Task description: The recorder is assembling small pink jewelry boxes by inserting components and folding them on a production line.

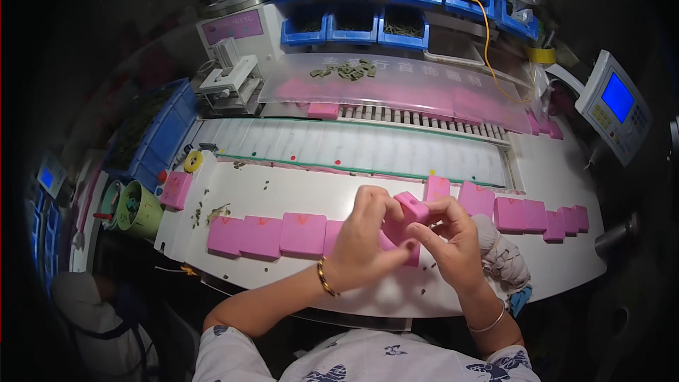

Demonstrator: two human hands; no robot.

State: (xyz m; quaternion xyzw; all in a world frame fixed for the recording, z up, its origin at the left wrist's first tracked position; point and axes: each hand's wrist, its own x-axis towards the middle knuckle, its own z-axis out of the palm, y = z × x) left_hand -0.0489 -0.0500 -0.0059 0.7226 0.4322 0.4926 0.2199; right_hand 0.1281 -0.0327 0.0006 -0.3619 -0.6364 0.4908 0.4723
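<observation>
both hands meet above the front edge of a white worktable (297,194). the left hand (364,240) and right hand (453,240) pinch one small open pink box (407,216) between curled fingertips, lifted off the surface. a row of closed pink boxes (265,235) lies along the front edge to the left; more pink boxes (541,213) sit toward the right edge.
</observation>
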